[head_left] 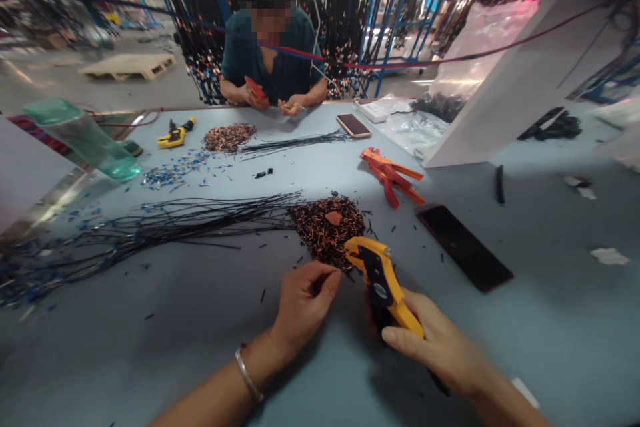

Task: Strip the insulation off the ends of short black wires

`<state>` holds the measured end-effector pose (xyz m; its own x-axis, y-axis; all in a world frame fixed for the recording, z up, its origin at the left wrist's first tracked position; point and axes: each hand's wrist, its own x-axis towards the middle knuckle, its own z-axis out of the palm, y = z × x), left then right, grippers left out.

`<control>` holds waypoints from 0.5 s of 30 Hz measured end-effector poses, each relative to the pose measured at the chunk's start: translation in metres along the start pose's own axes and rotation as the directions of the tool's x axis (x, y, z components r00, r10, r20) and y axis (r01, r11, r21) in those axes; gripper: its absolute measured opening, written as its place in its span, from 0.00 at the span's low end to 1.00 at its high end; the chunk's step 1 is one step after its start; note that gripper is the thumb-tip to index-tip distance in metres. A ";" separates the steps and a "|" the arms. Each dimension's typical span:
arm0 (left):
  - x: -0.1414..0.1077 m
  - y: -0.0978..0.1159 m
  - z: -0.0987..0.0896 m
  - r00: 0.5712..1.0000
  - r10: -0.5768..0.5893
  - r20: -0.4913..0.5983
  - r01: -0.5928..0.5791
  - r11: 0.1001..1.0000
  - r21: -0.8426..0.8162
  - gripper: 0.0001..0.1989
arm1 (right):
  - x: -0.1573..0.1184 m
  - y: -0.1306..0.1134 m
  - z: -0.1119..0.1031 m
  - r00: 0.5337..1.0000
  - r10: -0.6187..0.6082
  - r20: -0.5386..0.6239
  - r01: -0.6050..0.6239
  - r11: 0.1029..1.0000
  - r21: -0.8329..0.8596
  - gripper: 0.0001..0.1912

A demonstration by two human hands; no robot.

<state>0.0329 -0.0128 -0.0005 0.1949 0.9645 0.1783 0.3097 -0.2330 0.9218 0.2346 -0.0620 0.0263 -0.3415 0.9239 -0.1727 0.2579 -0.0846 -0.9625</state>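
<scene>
My right hand (440,343) is wrapped round a yellow-and-black wire stripper (383,280), its jaws pointing forward and left. Just left of those jaws, my left hand (306,297) is closed in a pinch, thumb against forefinger; whatever is between the fingertips is too small to make out. Beyond both hands lies a pile of short black and copper-coloured wire offcuts (327,227) with a reddish lump on top. A bundle of long black wires (200,223) stretches left from the pile, with blue-tipped ends at the far left.
A dark phone (465,247) and red-orange pliers (390,177) lie to the right. Across the table (200,333) a co-worker (273,57) holds a red tool. Another phone (353,125), a yellow stripper (176,133), a second offcut pile (230,137) and a green bottle (85,137) stand farther back.
</scene>
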 end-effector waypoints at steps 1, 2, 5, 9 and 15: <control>0.000 0.000 0.000 1.000 0.001 0.004 -0.001 1.000 0.001 0.11 | -0.001 -0.002 0.001 0.999 -0.019 -0.034 0.016 0.998 -0.066 0.15; -0.001 0.000 0.001 1.000 0.000 0.011 0.000 1.000 -0.004 0.11 | -0.001 -0.004 0.002 0.998 -0.039 -0.059 0.031 0.992 -0.125 0.13; -0.002 0.000 0.002 0.998 -0.028 0.048 0.031 0.998 -0.063 0.10 | -0.003 -0.008 0.006 0.992 -0.100 -0.080 0.078 0.966 -0.248 0.07; -0.004 0.000 0.004 0.984 -0.074 0.162 0.115 0.959 -0.258 0.16 | -0.003 -0.004 0.011 0.971 -0.227 -0.075 0.180 0.901 -0.394 0.16; -0.006 0.003 0.008 0.933 -0.137 0.332 0.299 0.808 -0.508 0.23 | 0.001 0.013 0.017 0.899 -0.431 -0.074 0.294 0.722 -0.626 0.27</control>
<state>0.0397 -0.0198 -0.0015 0.4488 0.8906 -0.0741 -0.1640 0.1636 0.9728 0.2220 -0.0682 0.0104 -0.3513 0.8950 0.2748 0.6512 0.4444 -0.6151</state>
